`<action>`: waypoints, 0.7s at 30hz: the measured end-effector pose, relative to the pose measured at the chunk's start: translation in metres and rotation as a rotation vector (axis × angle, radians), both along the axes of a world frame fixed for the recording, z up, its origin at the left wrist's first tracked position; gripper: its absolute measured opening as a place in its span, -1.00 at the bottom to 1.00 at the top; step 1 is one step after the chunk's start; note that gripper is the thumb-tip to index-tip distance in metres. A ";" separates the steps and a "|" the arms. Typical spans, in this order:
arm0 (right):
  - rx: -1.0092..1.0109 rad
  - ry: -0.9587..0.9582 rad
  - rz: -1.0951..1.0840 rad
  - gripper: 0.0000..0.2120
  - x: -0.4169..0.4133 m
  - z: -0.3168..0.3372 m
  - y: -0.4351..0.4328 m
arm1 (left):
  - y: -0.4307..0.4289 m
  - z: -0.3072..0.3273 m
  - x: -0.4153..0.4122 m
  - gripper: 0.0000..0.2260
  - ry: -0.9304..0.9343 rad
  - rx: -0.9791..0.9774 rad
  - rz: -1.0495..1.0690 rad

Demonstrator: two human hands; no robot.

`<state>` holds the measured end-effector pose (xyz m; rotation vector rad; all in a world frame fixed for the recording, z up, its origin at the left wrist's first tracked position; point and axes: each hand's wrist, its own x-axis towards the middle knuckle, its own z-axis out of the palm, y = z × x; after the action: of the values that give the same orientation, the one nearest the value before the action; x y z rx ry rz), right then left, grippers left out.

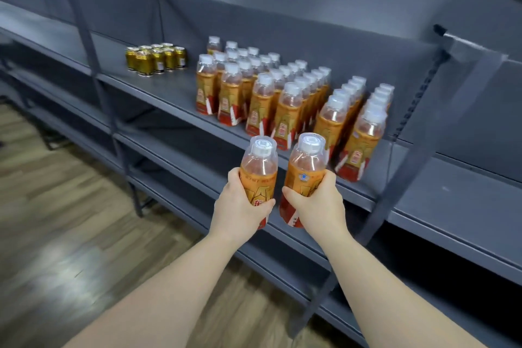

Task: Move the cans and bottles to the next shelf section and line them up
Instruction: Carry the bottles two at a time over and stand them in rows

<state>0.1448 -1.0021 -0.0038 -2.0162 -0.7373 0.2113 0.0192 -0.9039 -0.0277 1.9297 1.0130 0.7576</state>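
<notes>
My left hand (240, 206) grips an orange-labelled bottle (260, 169) with a white cap. My right hand (319, 203) grips a second bottle of the same kind (306, 167). Both bottles are upright and held side by side in front of the shelf edge. Behind them, several rows of matching bottles (282, 93) stand on the grey shelf (175, 90). A cluster of several gold cans (155, 58) sits further left on the same shelf.
A dark upright post (418, 150) divides this section from the bare shelf (466, 200) to the right. Another post (96, 65) stands left of the cans. Lower shelves run beneath, and wood-pattern floor (56, 220) lies at the left.
</notes>
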 end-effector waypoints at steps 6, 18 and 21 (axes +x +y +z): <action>0.028 0.016 0.168 -0.48 0.005 -0.003 0.092 | 0.077 0.007 -0.004 -0.41 0.020 0.020 0.135; 0.050 -0.011 0.398 -0.43 0.018 0.005 0.250 | 0.212 0.016 -0.004 -0.39 0.038 0.024 0.338; 0.035 -0.012 0.417 -0.44 0.011 0.004 0.285 | 0.242 0.015 -0.013 -0.39 0.021 0.016 0.363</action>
<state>0.1554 -0.7176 0.0007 -1.8133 -1.1566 0.4245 0.0061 -0.6616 -0.0128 1.7908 1.3959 0.9488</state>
